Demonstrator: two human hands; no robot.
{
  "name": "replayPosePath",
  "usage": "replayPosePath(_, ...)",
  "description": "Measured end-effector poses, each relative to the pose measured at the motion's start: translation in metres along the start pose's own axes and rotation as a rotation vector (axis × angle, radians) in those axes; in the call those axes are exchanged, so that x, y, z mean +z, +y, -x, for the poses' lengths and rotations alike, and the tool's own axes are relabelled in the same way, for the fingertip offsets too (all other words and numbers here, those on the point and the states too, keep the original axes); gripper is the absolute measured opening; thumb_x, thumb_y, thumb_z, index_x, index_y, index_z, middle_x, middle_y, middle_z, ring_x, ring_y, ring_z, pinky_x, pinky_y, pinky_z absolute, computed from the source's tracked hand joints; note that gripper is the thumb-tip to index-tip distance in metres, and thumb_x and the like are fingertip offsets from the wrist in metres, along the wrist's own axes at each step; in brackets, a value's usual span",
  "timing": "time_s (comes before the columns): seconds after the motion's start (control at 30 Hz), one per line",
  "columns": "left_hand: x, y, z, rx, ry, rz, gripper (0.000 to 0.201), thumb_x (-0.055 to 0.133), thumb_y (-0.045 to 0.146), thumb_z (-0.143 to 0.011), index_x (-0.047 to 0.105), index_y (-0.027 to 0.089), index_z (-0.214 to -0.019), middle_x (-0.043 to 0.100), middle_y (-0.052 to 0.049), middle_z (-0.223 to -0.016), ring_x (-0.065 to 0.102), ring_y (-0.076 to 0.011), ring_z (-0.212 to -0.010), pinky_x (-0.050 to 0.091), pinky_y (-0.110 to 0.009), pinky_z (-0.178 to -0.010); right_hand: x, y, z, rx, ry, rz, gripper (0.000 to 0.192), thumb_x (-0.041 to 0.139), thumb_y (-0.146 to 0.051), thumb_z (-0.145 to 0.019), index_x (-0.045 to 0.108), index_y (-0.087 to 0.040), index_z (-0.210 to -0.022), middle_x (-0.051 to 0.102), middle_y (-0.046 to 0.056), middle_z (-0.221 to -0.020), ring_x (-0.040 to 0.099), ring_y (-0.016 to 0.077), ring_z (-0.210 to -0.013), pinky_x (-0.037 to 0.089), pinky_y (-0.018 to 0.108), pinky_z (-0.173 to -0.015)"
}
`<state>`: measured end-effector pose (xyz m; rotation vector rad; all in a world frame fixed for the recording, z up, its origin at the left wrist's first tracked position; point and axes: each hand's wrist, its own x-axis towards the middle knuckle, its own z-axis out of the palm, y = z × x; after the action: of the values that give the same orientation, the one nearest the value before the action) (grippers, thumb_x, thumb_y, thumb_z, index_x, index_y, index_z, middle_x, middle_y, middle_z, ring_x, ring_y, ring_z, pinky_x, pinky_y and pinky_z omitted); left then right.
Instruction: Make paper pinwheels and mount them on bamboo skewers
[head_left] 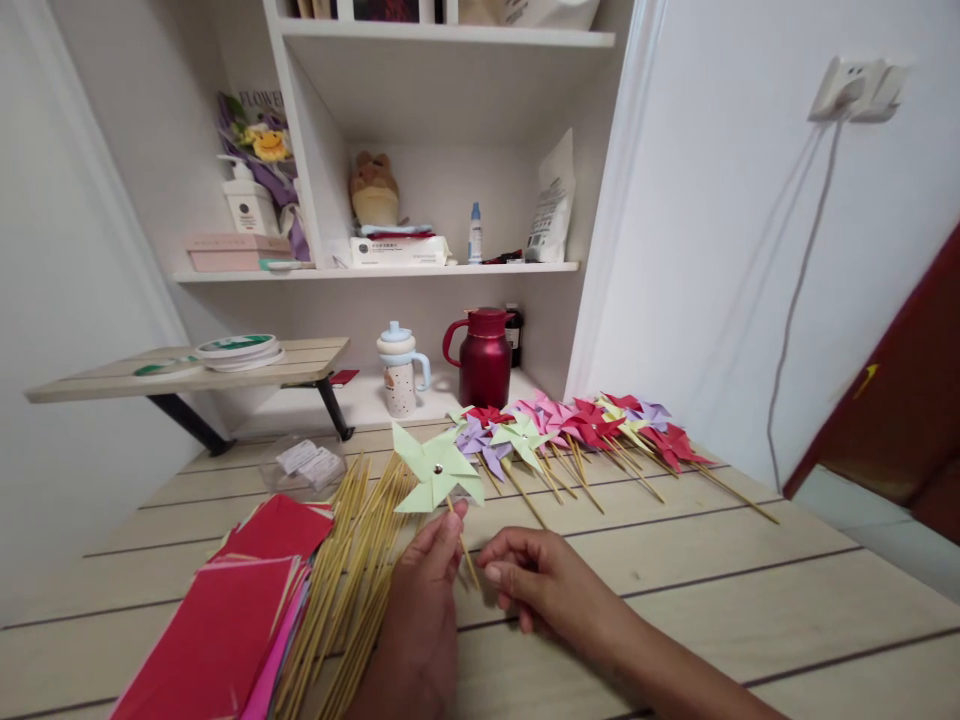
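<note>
My left hand (424, 600) holds up a light green paper pinwheel (435, 468) by its thin wooden stick, thumb and fingers pinched just under the paper. My right hand (541, 582) pinches the lower end of the same stick (469, 562). Both hands hover over a wooden table (735, 600). Left of them lies a bundle of bare bamboo sticks (352, 580) and a stack of red and pink paper squares (240, 610).
A row of finished pinwheels (577, 425) in red, pink, purple and green lies along the table's far side. Behind stand a dark red jug (485, 357) and a child's cup (400, 372). A small raised shelf (187, 370) with tape rolls sits at the left.
</note>
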<state>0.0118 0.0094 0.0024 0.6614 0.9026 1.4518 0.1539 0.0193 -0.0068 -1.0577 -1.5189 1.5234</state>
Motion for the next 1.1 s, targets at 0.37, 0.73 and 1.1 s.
replayPosePath(0.37,0.003,-0.010,-0.001,-0.119,-0.046,0.097,0.042,0.084,0.041,-0.064,0.076,0.015,-0.095,0.069,-0.010,-0.099,0.061,-0.0199,-0.092,0.049,-0.027,-0.073,0.008,0.004,-0.008,0.079,0.003,-0.009,0.013,0.067,-0.026,-0.060,0.059,-0.016,-0.062,0.058,-0.004,-0.054,0.045,0.0057,-0.040,0.027,0.019,-0.040)
replayPosePath(0.73,-0.002,-0.022,-0.008,-0.112,0.031,0.056,0.047,0.088,0.049,-0.051,0.075,0.013,-0.079,0.066,-0.004,-0.070,0.057,-0.0137,-0.061,0.044,-0.024,-0.053,0.007,0.007,-0.007,0.075,0.036,-0.051,0.015,0.067,-0.029,-0.063,0.059,-0.016,-0.059,0.060,-0.002,-0.052,0.045,0.0066,-0.038,0.027,0.021,-0.041)
replayPosePath(1.1,0.001,-0.015,-0.006,-0.114,-0.094,-0.043,0.039,0.083,0.047,-0.059,0.076,0.014,-0.079,0.067,-0.005,-0.065,0.062,-0.0200,-0.069,0.049,-0.031,-0.070,0.003,0.002,-0.010,0.072,0.118,-0.078,0.023,0.071,-0.034,-0.058,0.056,-0.017,-0.056,0.058,-0.003,-0.051,0.045,0.0077,-0.040,0.033,0.022,-0.043)
